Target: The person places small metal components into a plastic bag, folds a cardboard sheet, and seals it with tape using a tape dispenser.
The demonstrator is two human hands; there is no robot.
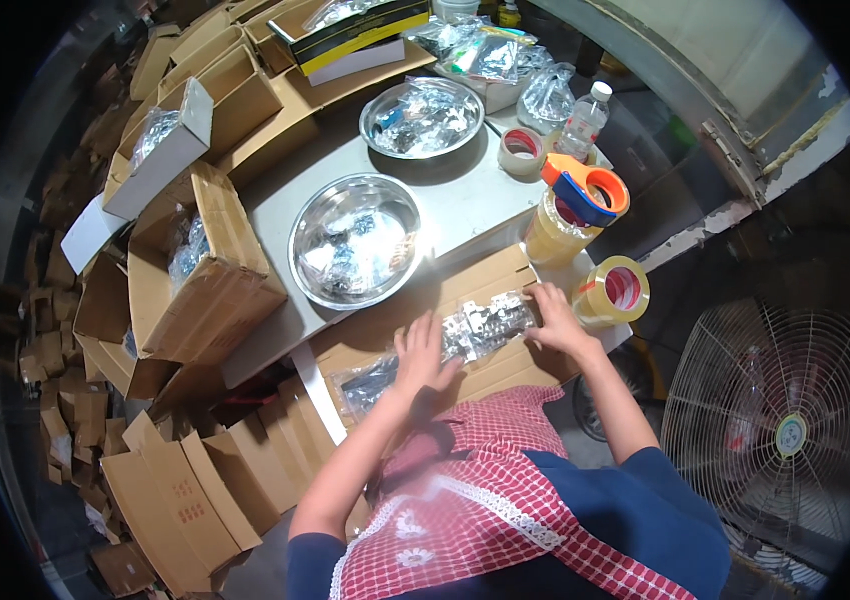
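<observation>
Some plastic-bagged metal hardware [488,325] lies on a cardboard sheet [480,272] at the near side of the bench [463,205], partly under the widely spread left grip [422,360], its right end between the right grip's [557,322] thumb and fingers, whether pinched I cannot tell.

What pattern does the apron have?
Red-and-white check; the apron shows best in the head view.

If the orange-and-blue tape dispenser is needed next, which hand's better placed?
Likely the right hand: it's at the right end of the bagged metal parts, nearer the tape dispenser. The left hand is farther off, leftward.
</observation>
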